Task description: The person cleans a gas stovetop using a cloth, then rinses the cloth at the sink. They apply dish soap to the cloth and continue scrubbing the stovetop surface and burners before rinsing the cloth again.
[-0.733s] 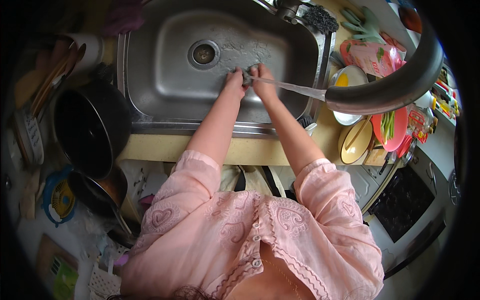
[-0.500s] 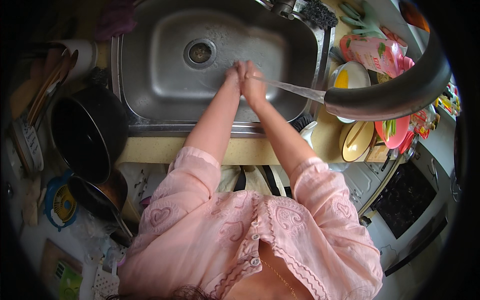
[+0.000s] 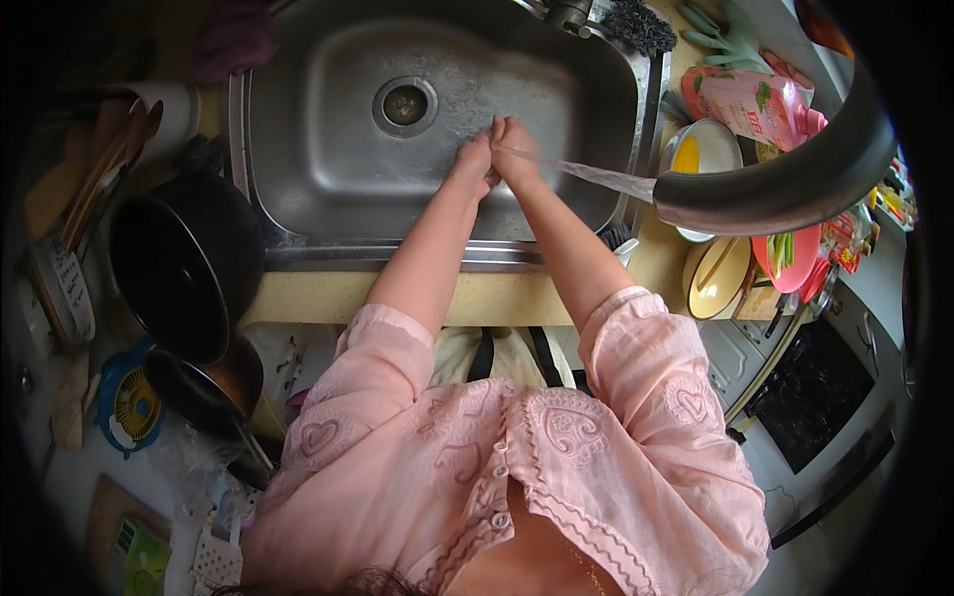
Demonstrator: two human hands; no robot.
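Left hand [image 3: 475, 159] now pressed against right hand [image 3: 515, 149], under water stream [image 3: 596, 177]

Left hand [image 3: 475, 159], right hand [image 3: 515, 151] pressed together, forearms extended forward.

1. Yellowish countertop [image 3: 328, 296] is carrying the steel sink [image 3: 298, 149].
2. Left of the sink, a black pot [image 3: 184, 263] is sitting.
3. Right of the sink, a yellow bowl [image 3: 717, 278] is resting.

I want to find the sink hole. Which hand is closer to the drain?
The left hand. It sits just right of the drain, a little nearer the person, with the right hand pressed against its far side, further away.
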